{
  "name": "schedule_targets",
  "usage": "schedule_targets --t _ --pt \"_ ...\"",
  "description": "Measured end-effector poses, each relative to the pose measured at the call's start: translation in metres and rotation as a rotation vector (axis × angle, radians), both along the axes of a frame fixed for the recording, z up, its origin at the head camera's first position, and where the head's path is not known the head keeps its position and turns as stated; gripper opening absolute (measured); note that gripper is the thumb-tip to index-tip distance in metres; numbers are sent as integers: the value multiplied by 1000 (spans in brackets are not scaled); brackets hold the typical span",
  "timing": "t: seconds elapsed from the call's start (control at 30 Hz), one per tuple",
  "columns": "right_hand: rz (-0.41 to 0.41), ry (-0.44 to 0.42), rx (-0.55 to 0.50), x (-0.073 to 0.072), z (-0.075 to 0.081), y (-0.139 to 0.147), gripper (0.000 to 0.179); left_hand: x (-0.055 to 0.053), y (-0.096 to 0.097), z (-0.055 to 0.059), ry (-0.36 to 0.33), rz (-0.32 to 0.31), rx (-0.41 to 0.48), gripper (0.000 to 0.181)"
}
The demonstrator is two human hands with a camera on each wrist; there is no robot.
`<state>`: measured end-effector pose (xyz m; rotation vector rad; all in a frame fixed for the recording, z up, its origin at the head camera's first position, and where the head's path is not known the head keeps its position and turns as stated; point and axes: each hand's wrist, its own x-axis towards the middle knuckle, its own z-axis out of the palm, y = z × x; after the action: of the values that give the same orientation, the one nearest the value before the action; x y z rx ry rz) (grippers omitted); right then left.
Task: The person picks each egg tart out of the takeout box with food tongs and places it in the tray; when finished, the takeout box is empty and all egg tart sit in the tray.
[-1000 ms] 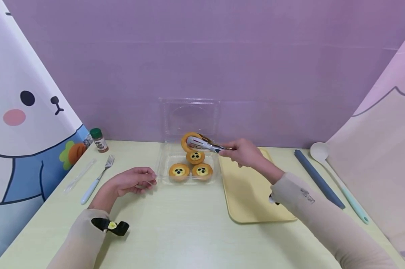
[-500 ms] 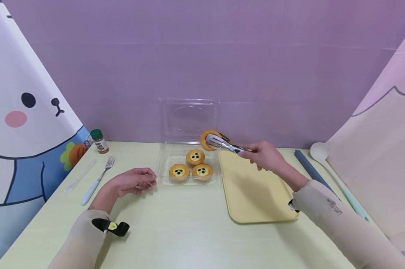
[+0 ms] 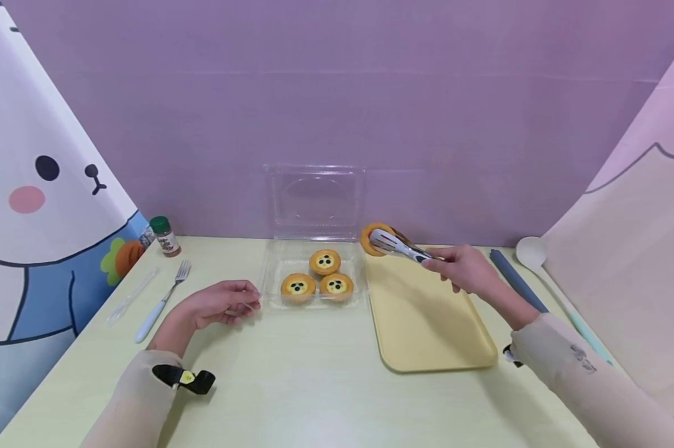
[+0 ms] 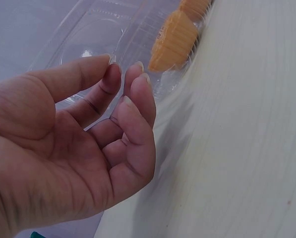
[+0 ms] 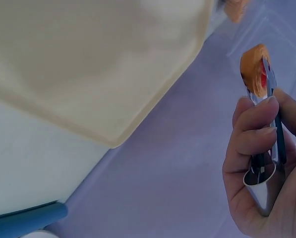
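My right hand [image 3: 462, 267] grips metal tongs [image 3: 395, 244], which pinch a small round tart [image 3: 370, 239] above the back left corner of the yellow tray [image 3: 434, 330]. The right wrist view shows the tart [image 5: 253, 67] side-on, with a bit of red at its filling. Below my left hand's [image 3: 225, 302] fingertips is the left edge of a hinged clear plastic box [image 3: 317, 249]; thumb and index finger pinch that edge [image 4: 119, 54], the other fingers curl loosely. Inside the box sit three tarts [image 3: 324, 262] with dark-dotted yellow tops.
To the left lie a blue-handled fork [image 3: 160, 305] and a clear plastic utensil [image 3: 132, 295], with a green-capped spice jar [image 3: 165, 236] behind. A dark blue stick [image 3: 518, 280] and a long spoon [image 3: 561, 295] lie right of the tray. A purple curtain [image 3: 314, 112] hangs behind.
My right hand has carried the tart in the tongs rightward, from above the box to above the tray's back left corner. The left hand has stayed at the box's edge.
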<state>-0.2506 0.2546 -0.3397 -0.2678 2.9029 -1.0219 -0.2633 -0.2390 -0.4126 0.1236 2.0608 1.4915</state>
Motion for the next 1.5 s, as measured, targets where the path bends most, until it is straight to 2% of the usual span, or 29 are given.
schedule_targets --t 0.2,0.93,1.5 --pt "-37 -38 20 4 -5 12 51 0 -1 -1 12 -13 13 20" --pt "-21 -98 129 5 -34 16 55 2 0 1 15 -20 16 19" --pt "-5 -127 95 0 -34 15 54 1 -1 0 9 -13 11 18"
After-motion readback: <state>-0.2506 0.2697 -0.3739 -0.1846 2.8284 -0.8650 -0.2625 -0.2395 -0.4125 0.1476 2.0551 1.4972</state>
